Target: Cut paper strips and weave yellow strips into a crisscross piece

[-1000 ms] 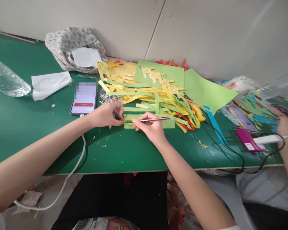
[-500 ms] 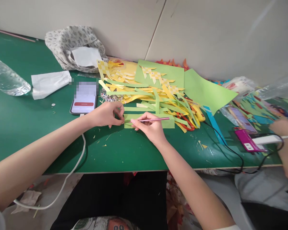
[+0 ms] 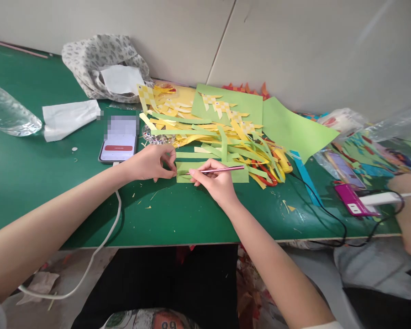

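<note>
On the table in front of me lies a rectangular piece of light green paper (image 3: 238,175). My left hand (image 3: 153,163) is at its left edge, thumb and forefinger pinched together on the paper's end. My right hand (image 3: 214,179) grips a slim, shiny pink pen-shaped tool (image 3: 231,168) like a pencil. The tool lies nearly level above the paper, its tip pointing left towards my left fingertips; whether the tip touches the paper I cannot tell. Just behind are loose green and yellow paper strips (image 3: 192,138) and woven yellow-and-white paper fish (image 3: 221,107).
A phone (image 3: 118,153) with a white cable (image 3: 118,214) is left of my hands. Red-handled scissors (image 3: 269,178) and a yellow tool (image 3: 282,160) with a black cord are at the right. Farther right are a magenta power strip (image 3: 351,201) and another person's arm (image 3: 409,214).
My right hand and the pink tool have shifted slightly to the right along the green paper. My left hand keeps its pinch at the paper's left end.
</note>
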`<state>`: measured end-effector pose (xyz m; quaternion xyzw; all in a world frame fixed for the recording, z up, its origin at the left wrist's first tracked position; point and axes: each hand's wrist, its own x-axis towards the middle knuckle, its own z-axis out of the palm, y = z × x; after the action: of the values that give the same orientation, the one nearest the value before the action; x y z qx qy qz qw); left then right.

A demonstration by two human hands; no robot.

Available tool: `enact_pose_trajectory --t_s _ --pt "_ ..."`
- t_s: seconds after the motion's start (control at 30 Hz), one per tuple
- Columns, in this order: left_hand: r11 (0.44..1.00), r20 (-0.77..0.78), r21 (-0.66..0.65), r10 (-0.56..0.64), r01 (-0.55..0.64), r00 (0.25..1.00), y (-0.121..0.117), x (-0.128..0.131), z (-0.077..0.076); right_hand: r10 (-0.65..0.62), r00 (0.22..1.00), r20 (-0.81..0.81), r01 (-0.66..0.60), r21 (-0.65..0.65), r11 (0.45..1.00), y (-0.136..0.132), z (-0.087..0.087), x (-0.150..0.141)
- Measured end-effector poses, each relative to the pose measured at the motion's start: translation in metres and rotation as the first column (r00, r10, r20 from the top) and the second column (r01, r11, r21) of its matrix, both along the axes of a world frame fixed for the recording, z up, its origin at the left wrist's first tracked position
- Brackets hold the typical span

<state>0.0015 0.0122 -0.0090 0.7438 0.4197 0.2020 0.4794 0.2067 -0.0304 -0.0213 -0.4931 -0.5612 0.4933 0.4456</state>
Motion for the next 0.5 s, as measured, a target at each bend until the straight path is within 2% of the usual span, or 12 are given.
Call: enact_pose_trajectory --t_s 0.13,0.33,0.5 --pt "1.0 0.004 0.014 0.001 -0.002 1.0 -0.0008 0.0004 0.0015 0.026 1.0 -0.007 -0.026 0.01 1.0 0.0 0.0002 -0.0004" --pt "1.0 -0.011 0.015 0.008 -0.008 1.0 -0.0009 0.0003 0.0009 -0.015 1.0 -0.001 0.015 -0.011 1.0 -0.0001 0.0023 -0.001" --pt "1.0 -0.008 0.011 0.002 -0.002 1.0 -0.0007 0.0 0.0006 0.027 1.0 -0.004 -0.027 -0.004 1.0 -0.0001 0.0015 -0.0013"
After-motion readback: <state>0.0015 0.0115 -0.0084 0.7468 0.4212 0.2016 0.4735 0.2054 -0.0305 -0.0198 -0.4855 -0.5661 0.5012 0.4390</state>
